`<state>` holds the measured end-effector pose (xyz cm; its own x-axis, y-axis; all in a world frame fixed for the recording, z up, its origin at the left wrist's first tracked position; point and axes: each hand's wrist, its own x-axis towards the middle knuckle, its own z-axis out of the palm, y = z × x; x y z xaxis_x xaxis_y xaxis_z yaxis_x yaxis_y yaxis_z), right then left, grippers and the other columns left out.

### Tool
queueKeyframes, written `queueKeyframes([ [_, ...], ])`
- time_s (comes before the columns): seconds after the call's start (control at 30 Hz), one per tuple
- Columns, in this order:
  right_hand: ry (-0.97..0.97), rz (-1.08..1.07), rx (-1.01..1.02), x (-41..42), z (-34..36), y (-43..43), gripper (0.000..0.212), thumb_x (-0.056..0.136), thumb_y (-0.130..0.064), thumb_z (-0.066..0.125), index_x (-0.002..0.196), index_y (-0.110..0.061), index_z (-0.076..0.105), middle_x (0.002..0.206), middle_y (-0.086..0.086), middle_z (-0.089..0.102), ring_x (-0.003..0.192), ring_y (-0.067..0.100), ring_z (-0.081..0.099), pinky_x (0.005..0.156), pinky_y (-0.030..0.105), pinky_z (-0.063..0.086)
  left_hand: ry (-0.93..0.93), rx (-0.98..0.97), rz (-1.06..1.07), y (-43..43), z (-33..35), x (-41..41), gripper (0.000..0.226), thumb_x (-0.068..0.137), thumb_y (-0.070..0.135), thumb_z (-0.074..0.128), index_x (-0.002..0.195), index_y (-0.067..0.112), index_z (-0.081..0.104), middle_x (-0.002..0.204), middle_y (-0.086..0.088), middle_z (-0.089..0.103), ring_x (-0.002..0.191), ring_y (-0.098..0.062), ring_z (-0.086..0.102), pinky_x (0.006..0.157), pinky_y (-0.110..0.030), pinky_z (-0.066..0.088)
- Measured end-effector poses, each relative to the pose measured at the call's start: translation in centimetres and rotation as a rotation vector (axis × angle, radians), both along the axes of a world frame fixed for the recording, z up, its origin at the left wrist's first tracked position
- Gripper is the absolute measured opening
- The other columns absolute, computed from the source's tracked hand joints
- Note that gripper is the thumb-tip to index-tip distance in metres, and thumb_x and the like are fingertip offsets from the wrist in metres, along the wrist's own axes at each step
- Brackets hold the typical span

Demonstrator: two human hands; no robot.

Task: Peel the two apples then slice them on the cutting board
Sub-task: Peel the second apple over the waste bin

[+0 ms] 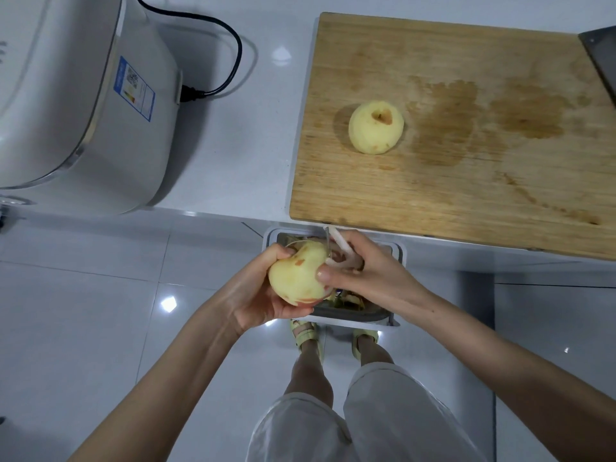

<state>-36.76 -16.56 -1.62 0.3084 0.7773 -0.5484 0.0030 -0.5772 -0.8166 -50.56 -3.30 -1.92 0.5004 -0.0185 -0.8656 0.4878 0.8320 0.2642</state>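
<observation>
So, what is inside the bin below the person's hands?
Apple peelings lie in the bin. Most of its inside is covered by the left hand, the partly peeled apple and the right hand with the peeler.

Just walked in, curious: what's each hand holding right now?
Left hand: curled round the nearly peeled apple.
Right hand: gripping the white peeler.

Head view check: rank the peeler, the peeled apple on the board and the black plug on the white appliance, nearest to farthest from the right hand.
1. the peeler: gripped in the right hand, over the bin.
2. the peeled apple: beyond the hand, on the cutting board, left part.
3. the black plug: far left, in the white appliance.
</observation>
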Motion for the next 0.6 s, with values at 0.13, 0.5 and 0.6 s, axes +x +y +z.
queueKeyframes([
  [0.13, 0.147, -0.078, 0.044, 0.2, -1.7, -0.1, 0.057, 0.058, -0.052, 0.074, 0.108, -0.028, 0.058, 0.103, -0.011, 0.066, 0.099, 0.005, 0.062, 0.086, 0.027, 0.05, 0.006, -0.132, 0.074, -0.2, -0.1, 0.0, 0.049, 0.07, 0.034, 0.054, 0.108, 0.004, 0.062, 0.092, -0.02, 0.064, 0.072, -0.026, 0.064, 0.051, -0.03, 0.055],
  [0.5, 0.075, -0.105, 0.147, -0.8, -0.8, 0.2, 0.055, 0.055, -0.054, 0.075, 0.103, -0.032, 0.06, 0.096, -0.013, 0.068, 0.093, 0.004, 0.064, 0.085, 0.028, 0.052, 0.02, -0.248, 0.154, -0.1, -0.7, -0.2, 0.045, 0.073, 0.034, 0.051, 0.1, 0.001, 0.063, 0.082, -0.015, 0.065, 0.062, -0.02, 0.064, 0.05, -0.027, 0.055],
  [0.6, 0.092, -0.106, 0.168, -1.1, -0.8, 0.3, 0.055, 0.057, -0.046, 0.078, 0.105, -0.028, 0.059, 0.094, -0.014, 0.068, 0.092, 0.002, 0.064, 0.081, 0.024, 0.051, 0.023, -0.255, 0.167, -0.3, -0.9, 0.0, 0.043, 0.072, 0.034, 0.051, 0.095, 0.0, 0.066, 0.08, -0.014, 0.063, 0.061, -0.019, 0.063, 0.05, -0.028, 0.055],
])
